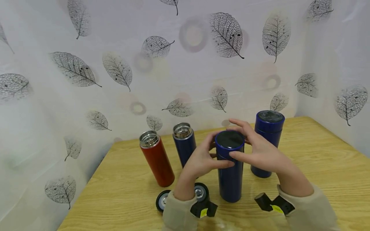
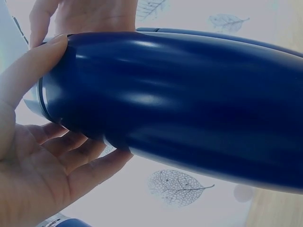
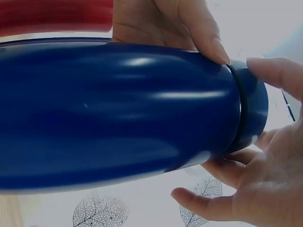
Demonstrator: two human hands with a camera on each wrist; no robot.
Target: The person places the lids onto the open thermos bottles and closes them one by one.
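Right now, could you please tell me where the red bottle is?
In the head view, the red bottle stands toward the left of the table, just left of the open blue bottle, with a round lid in front.

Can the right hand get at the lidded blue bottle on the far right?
Likely yes: nothing visible lies between the right hand and the far-right bottle. It would first have to release the nearer blue bottle, whose lid it grips.

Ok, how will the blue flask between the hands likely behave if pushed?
The blue flask looks tall and narrow, so a push near its lid could tip it. Being round, it would probably roll once down. Its glossy shine suggests a smooth, perhaps slippery surface.
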